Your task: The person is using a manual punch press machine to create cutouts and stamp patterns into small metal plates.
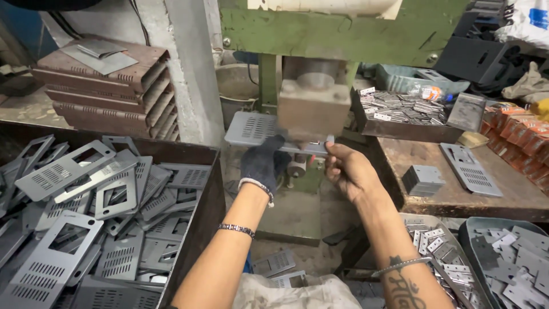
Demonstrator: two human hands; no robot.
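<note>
Fingers (pixel 273 144) of gloved left hand (pixel 263 163) hidden under plate (pixel 254 128), press block (pixel 313 109) covering it

Both arms stretch forward, side by side. The left hand (pixel 262 163), in a dark glove, curls its fingers up and forward; the bare right hand (pixel 347 170) is pinched tight just beside it, wrist bent, tattooed forearm angled inward.

A row of small orange cartons (pixel 523 134) with pale edges stands packed side by side along the right edge of the table (pixel 457 197). Behind it, at the upper right, lies a white sack (pixel 529 20) with blue print. A clear plastic bottle (pixel 429 91) with an orange-and-white label lies beyond the table's far edge.
</note>
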